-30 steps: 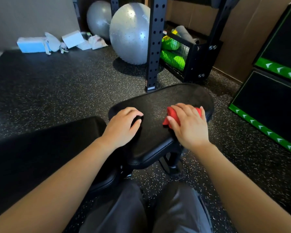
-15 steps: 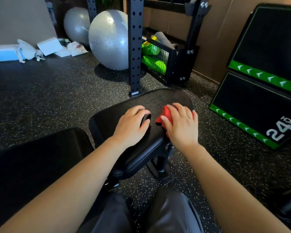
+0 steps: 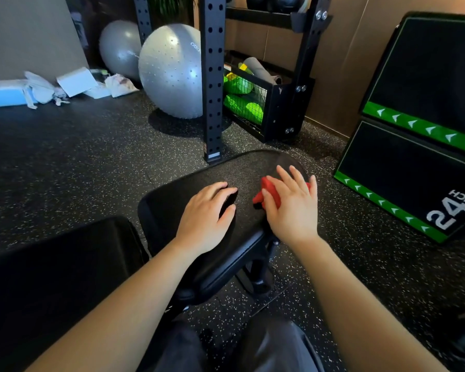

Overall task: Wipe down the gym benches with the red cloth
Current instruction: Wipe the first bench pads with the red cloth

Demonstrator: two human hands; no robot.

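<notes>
A black padded bench seat (image 3: pixel 188 189) lies in front of me, with its longer back pad (image 3: pixel 59 264) at the lower left. My left hand (image 3: pixel 207 218) rests palm down on the middle of the seat and holds nothing. On the seat's right side my right hand (image 3: pixel 293 208) presses the red cloth (image 3: pixel 269 191) flat with its fingers stretched out. The cloth is bunched, and most of it is hidden under the palm.
A black rack post (image 3: pixel 211 76) stands just beyond the seat. Two grey exercise balls (image 3: pixel 169 71) and a mesh crate of green items (image 3: pixel 247 100) sit behind it. Black-and-green plyo boxes (image 3: pixel 403 167) stand at the right. White boxes and bags (image 3: pixel 75 81) lie by the far wall.
My view has swung to the right. My right hand's fingers have spread flatter over the red cloth near the seat's right side. My left hand stays on the seat.
</notes>
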